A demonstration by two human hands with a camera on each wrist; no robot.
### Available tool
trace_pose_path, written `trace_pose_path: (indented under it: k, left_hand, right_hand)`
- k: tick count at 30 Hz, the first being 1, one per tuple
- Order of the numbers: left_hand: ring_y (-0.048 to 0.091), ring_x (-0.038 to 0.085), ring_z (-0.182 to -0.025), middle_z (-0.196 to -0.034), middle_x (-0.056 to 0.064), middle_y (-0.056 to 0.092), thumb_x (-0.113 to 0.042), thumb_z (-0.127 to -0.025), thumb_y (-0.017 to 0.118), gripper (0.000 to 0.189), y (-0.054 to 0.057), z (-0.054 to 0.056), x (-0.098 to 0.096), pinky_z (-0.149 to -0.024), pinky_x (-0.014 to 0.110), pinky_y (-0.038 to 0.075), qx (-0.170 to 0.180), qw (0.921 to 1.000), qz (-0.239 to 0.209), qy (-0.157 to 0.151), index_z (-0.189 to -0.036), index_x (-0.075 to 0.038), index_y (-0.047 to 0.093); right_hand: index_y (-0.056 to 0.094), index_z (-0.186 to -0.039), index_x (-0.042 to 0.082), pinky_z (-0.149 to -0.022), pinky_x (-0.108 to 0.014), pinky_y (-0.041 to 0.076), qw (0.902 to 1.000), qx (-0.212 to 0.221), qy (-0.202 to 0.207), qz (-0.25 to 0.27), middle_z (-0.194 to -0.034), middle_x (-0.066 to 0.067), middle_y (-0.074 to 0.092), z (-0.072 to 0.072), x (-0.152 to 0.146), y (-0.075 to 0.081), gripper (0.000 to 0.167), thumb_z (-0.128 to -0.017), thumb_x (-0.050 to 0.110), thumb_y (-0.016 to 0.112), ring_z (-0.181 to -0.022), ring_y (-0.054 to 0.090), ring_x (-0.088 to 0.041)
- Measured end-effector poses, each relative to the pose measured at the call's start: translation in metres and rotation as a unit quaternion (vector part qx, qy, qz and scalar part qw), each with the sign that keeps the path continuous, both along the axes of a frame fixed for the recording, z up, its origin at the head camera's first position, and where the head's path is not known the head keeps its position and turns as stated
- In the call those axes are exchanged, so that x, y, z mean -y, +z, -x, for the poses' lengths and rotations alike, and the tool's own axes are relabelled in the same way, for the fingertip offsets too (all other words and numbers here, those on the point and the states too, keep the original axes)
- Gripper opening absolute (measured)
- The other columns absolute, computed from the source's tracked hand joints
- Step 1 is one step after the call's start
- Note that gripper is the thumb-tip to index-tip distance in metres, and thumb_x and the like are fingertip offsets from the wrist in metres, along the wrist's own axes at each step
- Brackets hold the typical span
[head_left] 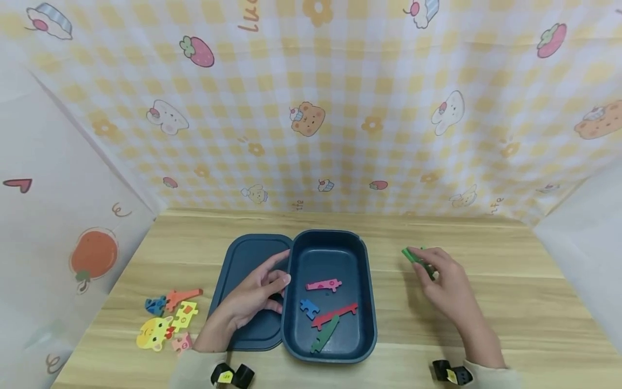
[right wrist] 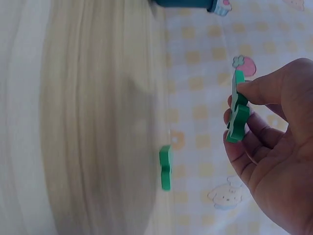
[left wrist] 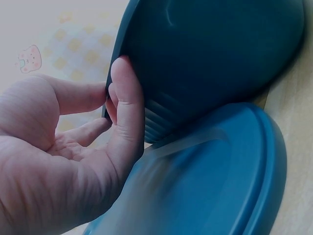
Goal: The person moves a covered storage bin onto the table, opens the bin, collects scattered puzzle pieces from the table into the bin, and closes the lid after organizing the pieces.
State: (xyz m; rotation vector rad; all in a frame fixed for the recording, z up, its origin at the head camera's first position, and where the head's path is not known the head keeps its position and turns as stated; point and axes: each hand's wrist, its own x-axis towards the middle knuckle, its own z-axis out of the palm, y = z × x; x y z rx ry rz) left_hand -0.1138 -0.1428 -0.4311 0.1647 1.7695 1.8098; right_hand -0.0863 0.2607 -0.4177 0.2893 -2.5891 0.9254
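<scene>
My left hand point(head_left: 255, 294) grips the left rim of a dark blue box point(head_left: 326, 351), with the thumb at the rim and fingers against the outer wall. Inside the box lie a pink puzzle piece point(head_left: 324, 284), a blue piece point(head_left: 309, 308), a red piece point(head_left: 335, 316) and a dark green piece point(head_left: 324, 335). Over the table on the right, my right hand point(head_left: 447, 283) pinches a bright green puzzle piece point(right wrist: 238, 115) between thumb and fingers. Another green piece point(right wrist: 166, 168) rests on the table below that hand.
A blue lid point(head_left: 252, 251) lies flat left of the box, partly under my left hand. Farther left are a yellow animal-head piece point(head_left: 154, 333), an orange piece point(head_left: 182, 297), a yellow piece point(head_left: 185, 316), and blue and pink ones. A checked cloth point(head_left: 340, 156) hangs behind the table.
</scene>
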Motion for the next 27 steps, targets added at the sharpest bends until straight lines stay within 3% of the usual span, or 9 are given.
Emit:
trace_pose_path:
  k: [7, 13, 21, 27]
  left_hand:
    - [0.065, 0.018, -0.09, -0.11, 0.003, 0.063, -0.023, -0.109, 0.06, 0.071, -0.001, 0.001, 0.0, -0.07, 0.029, 0.063, 0.0, 1.0, 0.004, 0.001, -0.169, -0.021, 0.022]
    - [0.065, 0.017, -0.09, -0.111, 0.003, 0.063, -0.023, -0.109, 0.06, 0.071, -0.002, 0.0, -0.001, -0.07, 0.029, 0.063, 0.003, 1.0, 0.003, 0.0, -0.169, -0.021, 0.022]
    - [0.065, 0.018, -0.09, -0.109, 0.002, 0.064, -0.023, -0.109, 0.06, 0.071, -0.002, 0.0, 0.0, -0.07, 0.029, 0.063, 0.002, 1.0, 0.003, -0.001, -0.169, -0.02, 0.021]
    - [0.066, 0.017, -0.089, -0.109, 0.002, 0.063, -0.024, -0.11, 0.059, 0.071, 0.0, 0.001, 0.001, -0.07, 0.029, 0.063, 0.002, 1.0, 0.003, -0.002, -0.169, -0.02, 0.02]
  right_hand:
    - [0.076, -0.127, 0.007, -0.062, -0.021, 0.048, 0.9993, 0.021, 0.014, 0.028, -0.107, -0.011, 0.075, 0.004, 0.017, 0.004, 0.035, -0.095, -0.004, 0.072, -0.084, 0.058, -0.004]
    - [0.077, -0.128, 0.01, -0.07, -0.021, 0.051, 0.9988, 0.024, 0.018, 0.039, -0.109, -0.007, 0.076, 0.011, 0.029, 0.006, 0.035, -0.096, -0.002, 0.071, -0.087, 0.059, -0.004]
    - [0.077, -0.129, 0.012, -0.066, -0.023, 0.05, 0.9974, 0.035, 0.024, 0.058, -0.111, -0.006, 0.075, 0.015, 0.04, 0.011, 0.034, -0.098, 0.0, 0.071, -0.088, 0.059, -0.009]
    - [0.075, -0.131, 0.01, -0.071, -0.023, 0.05, 0.9971, 0.039, 0.044, 0.049, -0.113, -0.005, 0.075, 0.017, 0.049, 0.014, 0.034, -0.099, 0.0, 0.069, -0.092, 0.06, -0.012]
